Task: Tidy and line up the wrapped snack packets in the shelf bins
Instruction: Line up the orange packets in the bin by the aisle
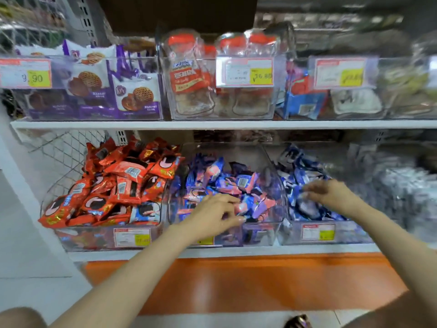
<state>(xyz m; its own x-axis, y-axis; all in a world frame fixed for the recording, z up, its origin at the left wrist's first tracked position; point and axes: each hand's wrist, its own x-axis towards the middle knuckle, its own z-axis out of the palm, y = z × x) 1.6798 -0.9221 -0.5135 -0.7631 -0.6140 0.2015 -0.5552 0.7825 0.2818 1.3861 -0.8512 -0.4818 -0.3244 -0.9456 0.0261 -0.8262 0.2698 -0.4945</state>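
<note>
Lower shelf [236, 253], three clear bins in a row.

- Middle bin [260, 233]: blue-and-pink packets [246, 183] heaped, no common long axis, ends pointing every way.
- Left hand [212, 210] is in this bin, fingers [233, 200] curled with the thumb under. A pink packet lies just right of the fingertips, between finger and thumb. Cannot tell whether the pinch has closed on it.
- Right bin [354, 235]: blue-and-white packets [305, 209], equally jumbled.
- Right hand [331, 194] reaches in from the right, fingers fairly straight, tips on the pile and pointing left. It encloses nothing; view blurred here.
- Red packets [123, 183] in the left bin are untouched and well apart from both hands.

Judgement: each hand serves its own bin. The left is nearer a grasp, its packet lying rightward.
</note>
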